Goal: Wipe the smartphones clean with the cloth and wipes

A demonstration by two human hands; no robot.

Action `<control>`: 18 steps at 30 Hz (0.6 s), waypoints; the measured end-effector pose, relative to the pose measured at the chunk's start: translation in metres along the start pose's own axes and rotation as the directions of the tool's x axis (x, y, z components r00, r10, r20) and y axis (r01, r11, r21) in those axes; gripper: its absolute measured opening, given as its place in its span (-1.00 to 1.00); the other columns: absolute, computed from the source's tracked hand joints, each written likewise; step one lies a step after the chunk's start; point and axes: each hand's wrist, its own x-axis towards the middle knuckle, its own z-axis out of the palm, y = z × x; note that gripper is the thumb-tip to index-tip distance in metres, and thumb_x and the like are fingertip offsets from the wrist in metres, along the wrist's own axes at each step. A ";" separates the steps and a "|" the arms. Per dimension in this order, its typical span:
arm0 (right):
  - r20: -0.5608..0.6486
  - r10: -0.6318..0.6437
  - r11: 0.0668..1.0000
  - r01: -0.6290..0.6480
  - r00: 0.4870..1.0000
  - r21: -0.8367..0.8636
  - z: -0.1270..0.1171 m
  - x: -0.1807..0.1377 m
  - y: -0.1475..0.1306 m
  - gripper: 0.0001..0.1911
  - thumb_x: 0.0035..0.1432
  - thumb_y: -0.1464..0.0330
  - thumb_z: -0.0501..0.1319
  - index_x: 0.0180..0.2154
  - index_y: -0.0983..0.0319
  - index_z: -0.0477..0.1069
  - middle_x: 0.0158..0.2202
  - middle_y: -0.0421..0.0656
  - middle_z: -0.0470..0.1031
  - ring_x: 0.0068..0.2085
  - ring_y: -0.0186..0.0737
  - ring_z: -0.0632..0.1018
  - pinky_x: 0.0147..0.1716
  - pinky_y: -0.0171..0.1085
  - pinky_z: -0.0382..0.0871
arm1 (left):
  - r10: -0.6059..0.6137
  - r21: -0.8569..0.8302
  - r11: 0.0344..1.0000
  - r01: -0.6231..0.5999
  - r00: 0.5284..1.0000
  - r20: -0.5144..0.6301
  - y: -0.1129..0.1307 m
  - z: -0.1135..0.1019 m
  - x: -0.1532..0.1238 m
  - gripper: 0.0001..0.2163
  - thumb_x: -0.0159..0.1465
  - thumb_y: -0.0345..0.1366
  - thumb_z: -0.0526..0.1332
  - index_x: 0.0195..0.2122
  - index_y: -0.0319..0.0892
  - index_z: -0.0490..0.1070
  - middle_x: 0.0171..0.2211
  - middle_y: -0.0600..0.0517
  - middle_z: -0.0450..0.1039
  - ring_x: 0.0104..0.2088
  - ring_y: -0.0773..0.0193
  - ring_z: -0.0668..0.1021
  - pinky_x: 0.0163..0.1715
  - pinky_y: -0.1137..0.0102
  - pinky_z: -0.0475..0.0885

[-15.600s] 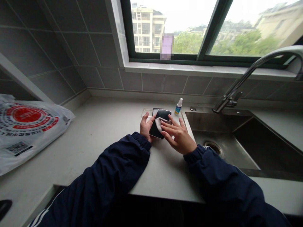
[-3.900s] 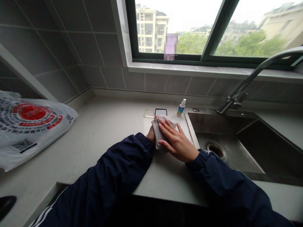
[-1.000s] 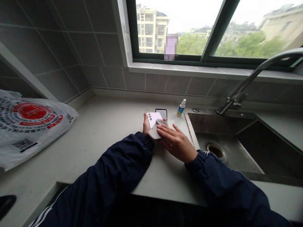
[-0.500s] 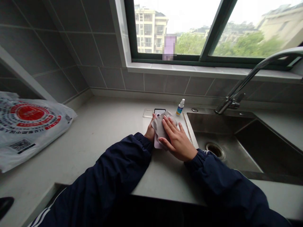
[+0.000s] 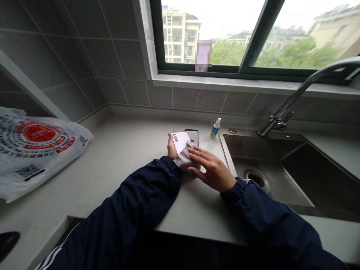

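Flat fingers on the cloth, a firm hold under the phone

The phone lies back side up in the left grip, which is closed on its edges: thumb along 1 side, a fingertip showing at the opposite side. The right grip is opened out, its fingers laid on a grey cloth that covers the end of the phone nearer the wearer. The 3 camera lenses lie bare, just inside the left grip's thumb.

The step looks like wiping the back. To do it well, the left grip should brace from beneath, so that pressure from the right grip does not tip the phone. Long, even strokes suit the flat panel, while a lighter touch would suit the camera lenses. Loose folds are better gathered under the palm than left to catch on them.

Beyond the 2 grips, a dark-rimmed slab lies on the counter. The spray bottle stands upright beyond the right grip, near the sink
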 end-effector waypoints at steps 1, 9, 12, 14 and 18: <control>-0.014 -0.011 1.000 0.011 1.000 0.005 0.000 0.000 0.001 -0.57 0.30 0.33 0.28 0.18 0.19 0.46 0.21 0.01 0.50 0.30 0.04 0.43 0.25 0.06 0.40 | 0.005 0.016 1.000 -0.005 1.000 -0.016 0.000 0.000 0.000 -0.25 0.37 0.26 -0.26 -0.21 -0.31 0.50 -0.39 -0.21 0.56 -0.43 0.06 0.59 -0.26 0.17 0.49; -0.083 0.088 0.995 -0.092 0.993 -0.045 -0.001 -0.002 -0.001 -0.68 0.17 0.45 0.32 0.00 0.22 0.55 0.01 0.02 0.63 0.03 0.00 0.62 0.02 -0.03 0.57 | 0.009 0.143 0.990 0.002 0.997 -0.076 0.001 0.012 -0.004 -0.23 0.40 0.22 -0.32 -0.31 -0.31 0.48 -0.55 -0.16 0.47 -0.49 0.11 0.55 -0.43 0.28 0.44; -0.092 0.133 0.988 -0.139 0.987 -0.065 0.000 -0.004 0.000 -0.67 0.20 0.46 0.27 0.01 0.21 0.54 -0.04 0.01 0.64 -0.04 -0.01 0.64 -0.03 -0.06 0.58 | -0.083 0.161 0.982 0.102 0.989 -0.118 0.001 0.012 -0.005 -0.19 0.32 0.35 -0.30 -0.28 -0.31 0.45 -0.59 -0.12 0.42 -0.54 0.11 0.52 -0.47 0.26 0.44; -0.104 0.163 0.984 -0.170 0.981 -0.060 0.001 -0.004 0.001 -0.66 0.21 0.47 0.24 0.02 0.21 0.54 -0.06 0.01 0.65 -0.08 -0.02 0.65 -0.06 -0.07 0.58 | -0.102 0.183 0.975 0.123 0.988 -0.118 -0.001 0.009 -0.004 -0.18 0.25 0.43 -0.24 -0.24 -0.29 0.43 -0.57 -0.09 0.41 -0.56 0.15 0.50 -0.49 0.27 0.44; -0.164 0.246 0.969 -0.244 0.955 0.034 0.002 -0.005 0.005 -0.66 0.22 0.46 0.21 0.02 0.18 0.55 -0.09 -0.05 0.66 -0.11 -0.06 0.67 -0.05 -0.09 0.59 | -0.100 0.229 0.968 0.108 0.994 -0.046 -0.004 0.004 -0.001 -0.28 0.19 0.45 -0.03 -0.18 -0.21 0.37 -0.46 -0.07 0.47 -0.53 0.22 0.52 -0.48 0.33 0.45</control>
